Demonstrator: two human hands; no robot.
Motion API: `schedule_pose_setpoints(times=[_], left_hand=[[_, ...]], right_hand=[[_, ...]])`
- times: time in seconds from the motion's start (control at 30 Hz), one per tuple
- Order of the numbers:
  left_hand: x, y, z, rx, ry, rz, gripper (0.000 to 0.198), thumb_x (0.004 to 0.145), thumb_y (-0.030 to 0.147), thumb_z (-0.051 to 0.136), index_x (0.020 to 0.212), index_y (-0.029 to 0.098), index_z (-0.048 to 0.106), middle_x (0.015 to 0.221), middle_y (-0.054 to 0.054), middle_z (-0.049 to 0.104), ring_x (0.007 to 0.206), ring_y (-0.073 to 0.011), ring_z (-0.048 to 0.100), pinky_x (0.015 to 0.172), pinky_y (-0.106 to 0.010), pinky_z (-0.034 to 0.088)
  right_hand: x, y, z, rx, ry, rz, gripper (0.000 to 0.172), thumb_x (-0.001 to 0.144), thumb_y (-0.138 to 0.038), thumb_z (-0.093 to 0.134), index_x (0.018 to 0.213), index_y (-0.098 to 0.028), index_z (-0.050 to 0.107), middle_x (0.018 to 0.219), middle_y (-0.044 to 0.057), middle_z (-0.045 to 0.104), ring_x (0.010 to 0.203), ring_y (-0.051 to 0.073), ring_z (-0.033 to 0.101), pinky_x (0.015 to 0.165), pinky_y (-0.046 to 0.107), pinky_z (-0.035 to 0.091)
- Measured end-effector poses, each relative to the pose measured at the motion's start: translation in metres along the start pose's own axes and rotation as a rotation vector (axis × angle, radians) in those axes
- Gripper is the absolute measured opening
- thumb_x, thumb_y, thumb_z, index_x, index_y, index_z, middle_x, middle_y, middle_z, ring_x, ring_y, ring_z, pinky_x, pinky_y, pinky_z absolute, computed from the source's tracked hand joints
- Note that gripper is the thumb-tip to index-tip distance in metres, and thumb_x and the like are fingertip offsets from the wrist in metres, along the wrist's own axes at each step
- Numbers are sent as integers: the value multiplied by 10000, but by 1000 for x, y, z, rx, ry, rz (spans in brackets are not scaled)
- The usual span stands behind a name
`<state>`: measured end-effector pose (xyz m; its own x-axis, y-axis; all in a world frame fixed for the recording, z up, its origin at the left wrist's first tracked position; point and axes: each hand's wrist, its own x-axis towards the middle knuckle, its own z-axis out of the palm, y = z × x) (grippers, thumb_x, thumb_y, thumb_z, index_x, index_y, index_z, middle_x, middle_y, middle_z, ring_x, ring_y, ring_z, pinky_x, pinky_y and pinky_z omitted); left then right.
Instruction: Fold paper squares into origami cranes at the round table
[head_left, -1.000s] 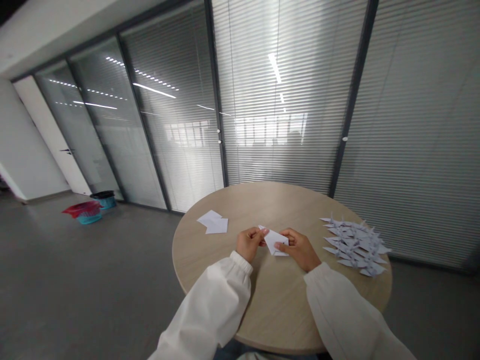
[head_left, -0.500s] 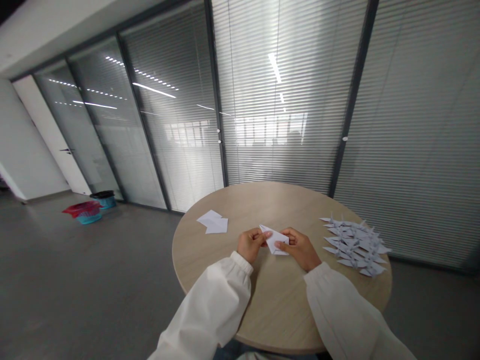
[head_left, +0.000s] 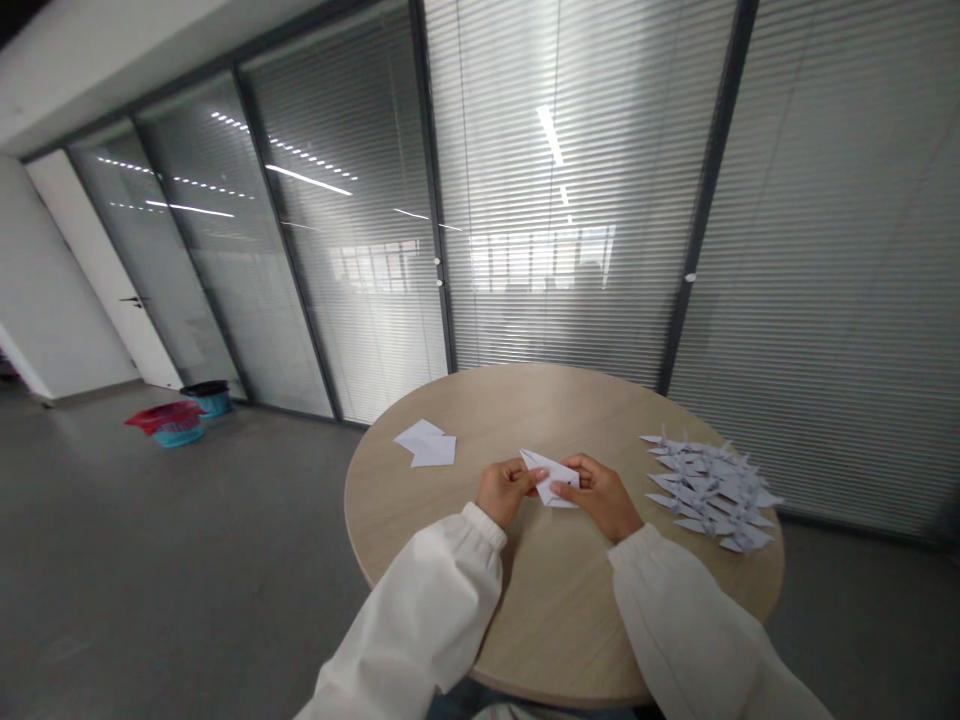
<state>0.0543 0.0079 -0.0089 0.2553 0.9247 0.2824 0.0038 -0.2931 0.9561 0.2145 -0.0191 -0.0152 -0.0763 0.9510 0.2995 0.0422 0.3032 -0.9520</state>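
Your left hand (head_left: pixel 507 491) and right hand (head_left: pixel 600 497) each pinch one side of the folded white paper (head_left: pixel 552 478), held over the middle of the round counter (head_left: pixel 555 620); keep both pinches even so the fold stays straight.

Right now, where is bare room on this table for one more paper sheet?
Bare wood of the table lies behind the folded paper, between the loose paper sheets and the paper cranes, and in front, between the left sleeve and right sleeve. Crowded: the cranes, the left hand and right hand.
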Motion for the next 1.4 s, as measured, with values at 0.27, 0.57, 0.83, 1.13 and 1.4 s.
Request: schedule_pose_setpoints(times=[0.27, 0.57, 0.83, 1.13, 1.4], left_hand=[[1, -3, 1, -100, -40, -73, 378, 556, 480, 721, 661, 122, 657, 562, -15, 609, 516, -110, 537, 546, -228, 456], [0, -3, 1, -59, -41, -74, 368, 543, 461, 733, 604, 109, 647, 517, -11, 583, 469, -86, 484, 499, -205, 393], [0, -6, 1, -21, -64, -35, 402, 579, 491, 695, 613, 96, 628, 513, -4, 553, 479, -80, 454, 505, -204, 361], [3, -11, -6, 204, -4, 10, 394, 656, 498, 631, 588, 111, 599, 487, 17, 515, 448, -72, 426, 463, -196, 315], [3, -11, 0, 94, -56, -90, 431, 593, 544, 660, 643, 121, 593, 538, -7, 592, 489, -100, 521, 515, -217, 413]], right_hand=[[1, 1, -1, 0, 30, -10, 399, 575, -435, 743, 815, -168, 571, 743, 38, 675, 665, 189, 620, 618, 285, 483], [1, 1, -1, -25, 56, -17, 372, 590, -411, 737, 813, -169, 565, 742, 34, 667, 662, 186, 613, 606, 275, 472], [3, 4, -2, -15, 25, -4, 358, 607, -399, 732, 816, -160, 567, 737, 29, 663, 668, 180, 614, 603, 265, 470], [2, 6, -2, 55, -28, 5, 339, 614, -355, 740, 832, -157, 571, 784, 46, 675, 720, 195, 625, 653, 284, 484], [2, 6, -4, 65, 15, 5, 333, 613, -351, 742, 822, -150, 577, 756, 43, 667, 690, 187, 613, 627, 272, 465]])
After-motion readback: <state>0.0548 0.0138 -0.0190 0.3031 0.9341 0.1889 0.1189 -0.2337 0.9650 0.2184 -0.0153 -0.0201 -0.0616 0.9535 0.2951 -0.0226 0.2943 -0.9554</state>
